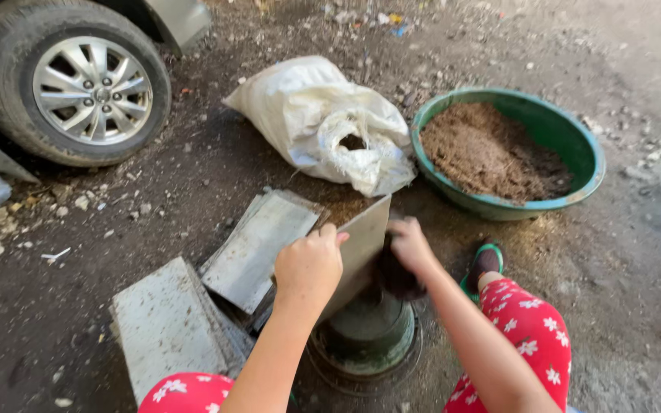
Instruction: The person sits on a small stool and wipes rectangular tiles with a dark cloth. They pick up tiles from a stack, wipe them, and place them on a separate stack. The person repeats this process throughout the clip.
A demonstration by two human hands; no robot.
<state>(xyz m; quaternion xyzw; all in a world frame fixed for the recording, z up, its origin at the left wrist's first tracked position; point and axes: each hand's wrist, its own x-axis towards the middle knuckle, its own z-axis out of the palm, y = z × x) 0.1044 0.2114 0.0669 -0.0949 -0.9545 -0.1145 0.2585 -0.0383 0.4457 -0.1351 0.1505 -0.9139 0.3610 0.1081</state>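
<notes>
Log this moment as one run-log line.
left hand: holds grey bag | right hand: dark soil clump | green basin: brown soil

Single head cam, steep downward view, close over hands point(361, 256), dirt ground point(636, 306) ahead

- An outdoor yard or driveway with bare ground point(636, 252), used as a rough work spot: the surface is dark packed dirt strewn with pebbles and bits of litter.
- A parked car stands at the upper left; 1 wheel point(70, 80) with a silver alloy rim rests on the dirt.
- A white woven sack point(307, 115) lies open on the ground.
- A green basin point(587, 164) just beside the sack holds brown, crumbly soil-like material.
- Grey flat slabs point(166, 325) lie stacked straight on the dirt.
- Sunlight falls in patches; no floor, walls or bench show.
</notes>
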